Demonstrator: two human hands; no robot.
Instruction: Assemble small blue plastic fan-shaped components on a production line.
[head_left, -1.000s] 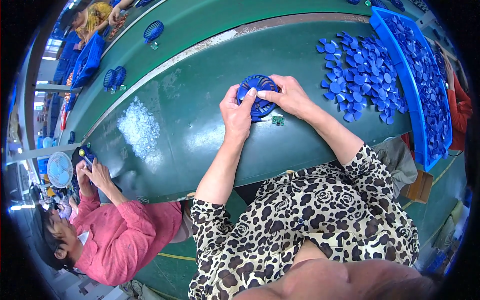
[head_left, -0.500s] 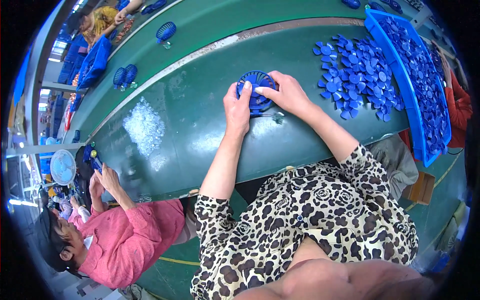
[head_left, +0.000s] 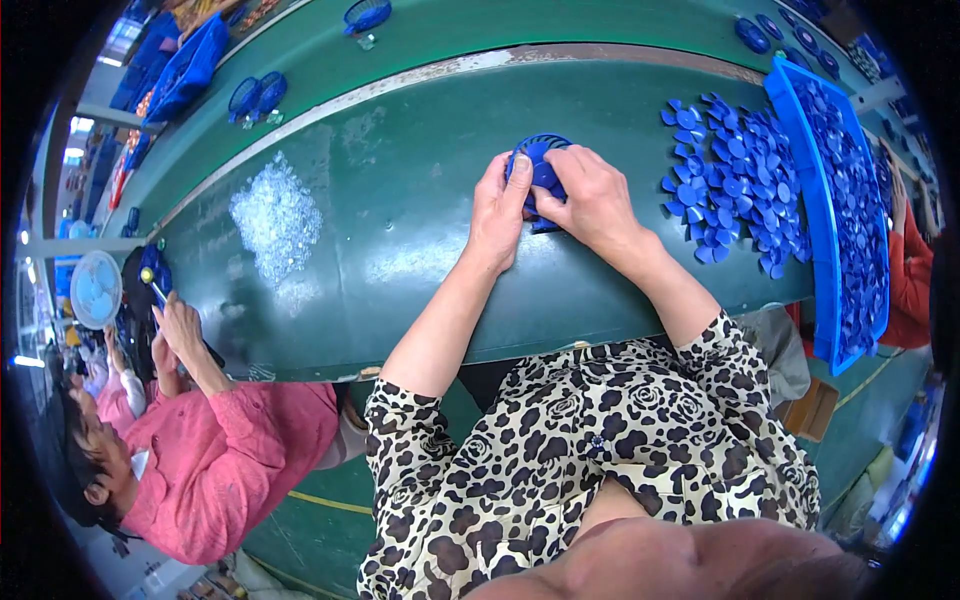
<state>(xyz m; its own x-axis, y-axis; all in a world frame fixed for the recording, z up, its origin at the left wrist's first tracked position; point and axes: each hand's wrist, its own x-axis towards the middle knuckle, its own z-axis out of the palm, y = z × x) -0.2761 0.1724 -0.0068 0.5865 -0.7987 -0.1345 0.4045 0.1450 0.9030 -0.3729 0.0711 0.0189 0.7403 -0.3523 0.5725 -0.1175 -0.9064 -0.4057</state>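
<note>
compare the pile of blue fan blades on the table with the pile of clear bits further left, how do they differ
The blue fan blades are opaque and large enough to show separate petal shapes; the clear bits are pale, see-through and too tiny to make out singly. The blades lie just beside the right hand, against the blue tray; the clear bits lie beyond the left hand, apart from both. Both are loose heaps on the green table.

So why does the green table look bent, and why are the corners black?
Head view: the fisheye lens bows the green table toward the rim and leaves dark corners; the middle is sharp, where both hands, left hand and right hand, grip the blue fan grille.
</note>
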